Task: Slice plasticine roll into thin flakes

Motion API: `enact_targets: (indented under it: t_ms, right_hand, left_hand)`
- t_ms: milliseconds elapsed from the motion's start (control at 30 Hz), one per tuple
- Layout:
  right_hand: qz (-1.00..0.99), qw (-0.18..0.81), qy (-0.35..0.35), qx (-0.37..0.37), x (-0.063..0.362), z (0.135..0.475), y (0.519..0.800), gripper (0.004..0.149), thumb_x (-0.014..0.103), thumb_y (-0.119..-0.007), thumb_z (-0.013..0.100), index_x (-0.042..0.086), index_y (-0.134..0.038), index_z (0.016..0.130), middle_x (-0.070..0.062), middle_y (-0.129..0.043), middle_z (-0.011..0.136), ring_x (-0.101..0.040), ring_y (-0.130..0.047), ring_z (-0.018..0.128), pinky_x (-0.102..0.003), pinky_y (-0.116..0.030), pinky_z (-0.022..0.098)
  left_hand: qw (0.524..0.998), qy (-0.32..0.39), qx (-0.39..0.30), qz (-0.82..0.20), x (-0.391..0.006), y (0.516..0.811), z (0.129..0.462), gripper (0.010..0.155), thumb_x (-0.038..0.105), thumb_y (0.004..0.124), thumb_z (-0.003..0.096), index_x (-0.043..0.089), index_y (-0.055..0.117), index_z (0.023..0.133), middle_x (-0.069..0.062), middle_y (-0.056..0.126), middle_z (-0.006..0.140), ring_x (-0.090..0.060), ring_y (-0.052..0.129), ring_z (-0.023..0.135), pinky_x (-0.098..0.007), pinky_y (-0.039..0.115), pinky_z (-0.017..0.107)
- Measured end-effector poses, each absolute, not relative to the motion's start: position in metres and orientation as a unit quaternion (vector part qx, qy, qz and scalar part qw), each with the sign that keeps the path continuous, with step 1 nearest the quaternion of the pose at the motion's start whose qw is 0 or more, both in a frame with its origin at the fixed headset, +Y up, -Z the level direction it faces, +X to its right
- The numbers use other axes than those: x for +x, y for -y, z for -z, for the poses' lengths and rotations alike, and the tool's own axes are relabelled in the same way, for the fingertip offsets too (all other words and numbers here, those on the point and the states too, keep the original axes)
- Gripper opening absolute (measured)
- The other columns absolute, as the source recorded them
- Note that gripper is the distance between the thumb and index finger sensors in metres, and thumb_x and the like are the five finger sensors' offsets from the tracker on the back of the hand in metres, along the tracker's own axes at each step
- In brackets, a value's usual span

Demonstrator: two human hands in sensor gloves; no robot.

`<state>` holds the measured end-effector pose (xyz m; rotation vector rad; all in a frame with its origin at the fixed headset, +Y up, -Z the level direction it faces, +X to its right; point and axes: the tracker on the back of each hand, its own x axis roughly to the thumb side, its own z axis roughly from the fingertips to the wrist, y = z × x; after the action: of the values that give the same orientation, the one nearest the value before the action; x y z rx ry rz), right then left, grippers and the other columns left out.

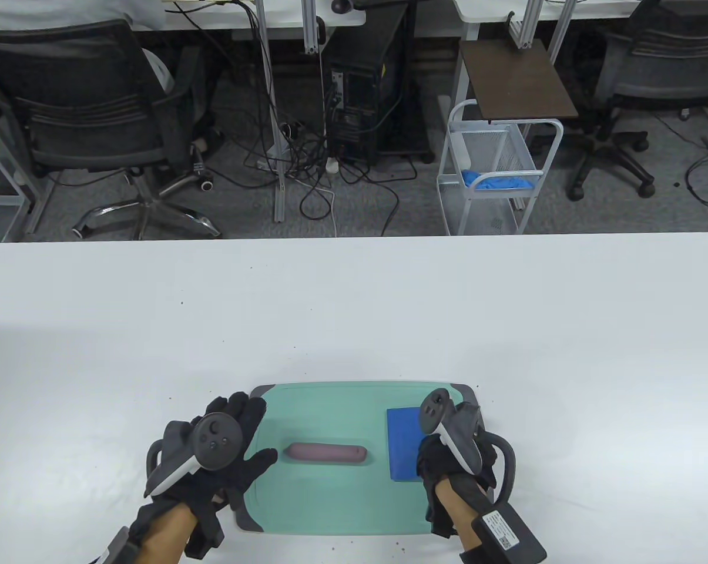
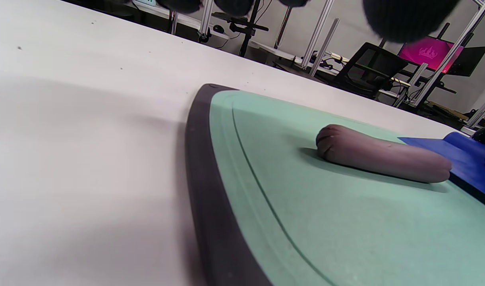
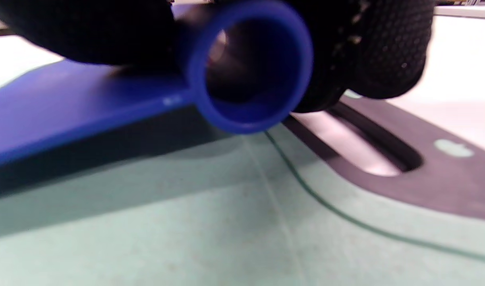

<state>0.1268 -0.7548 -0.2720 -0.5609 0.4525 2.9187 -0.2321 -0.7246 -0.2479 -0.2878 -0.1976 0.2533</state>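
Observation:
A mauve plasticine roll (image 1: pixel 328 453) lies whole on the middle of a green cutting board (image 1: pixel 330 499); it also shows in the left wrist view (image 2: pixel 381 154). My left hand (image 1: pixel 236 435) hovers over the board's left edge with fingers spread, thumb tip just left of the roll, holding nothing. My right hand (image 1: pixel 448 452) grips the tubular handle (image 3: pixel 248 67) of a blue plastic scraper (image 1: pixel 403 443), whose flat blade lies over the board's right side, just right of the roll. The blade also shows in the left wrist view (image 2: pixel 460 161).
The board has a dark grey rim (image 2: pixel 210 190) and a handle slot at its right end (image 3: pixel 365 151). It lies near the front edge of a white table (image 1: pixel 354 311). Chairs, a wire cart and cables stand on the floor beyond the table.

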Motion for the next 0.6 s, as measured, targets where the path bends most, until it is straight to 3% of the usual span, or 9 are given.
enact_targets:
  t_ms: [133, 300, 500, 600]
  right_hand:
    - [-0.972, 0.129, -0.106, -0.165, 0.129, 0.27, 0.744, 0.085, 0.037, -0.072, 0.041, -0.005, -0.031, 0.102, -0.016, -0.084, 0.074, -0.041, -0.092, 0.056, -0.054, -0.082, 0.039]
    - [-0.962, 0.214, -0.08, -0.152, 0.134, 0.263, 0.727, 0.083, 0.041, -0.069, 0.042, -0.004, -0.031, 0.101, -0.011, -0.092, 0.06, -0.038, -0.097, 0.045, -0.053, -0.084, 0.031]
    - [-0.965, 0.222, -0.049, -0.131, 0.131, 0.255, 0.709, 0.081, 0.048, -0.071, 0.043, 0.003, -0.039, 0.102, -0.007, -0.1, 0.039, -0.034, -0.102, 0.027, -0.051, -0.086, 0.019]
    - [-0.97, 0.209, -0.029, -0.123, 0.126, 0.251, 0.704, 0.079, 0.049, -0.073, 0.042, 0.009, -0.042, 0.103, -0.006, -0.101, 0.037, -0.034, -0.102, 0.025, -0.051, -0.086, 0.018]
  left_hand:
    - [0.977, 0.098, -0.141, -0.129, -0.233, 0.724, 0.248, 0.084, 0.072, 0.064, 0.0376, 0.04, 0.031, 0.108, 0.004, 0.031, 0.123, -0.037, 0.039, 0.115, -0.062, 0.045, 0.079]
    - [0.977, 0.099, -0.141, -0.129, -0.233, 0.724, 0.248, 0.084, 0.072, 0.064, 0.0376, 0.04, 0.032, 0.108, 0.004, 0.031, 0.123, -0.037, 0.039, 0.115, -0.062, 0.045, 0.079]
    - [0.976, 0.102, -0.145, -0.125, -0.231, 0.725, 0.248, 0.084, 0.072, 0.064, 0.0377, 0.04, 0.032, 0.108, 0.004, 0.032, 0.123, -0.037, 0.04, 0.115, -0.062, 0.045, 0.079]
    - [0.976, 0.106, -0.149, -0.121, -0.227, 0.726, 0.247, 0.084, 0.073, 0.064, 0.0378, 0.04, 0.032, 0.108, 0.004, 0.033, 0.123, -0.037, 0.04, 0.115, -0.062, 0.045, 0.079]
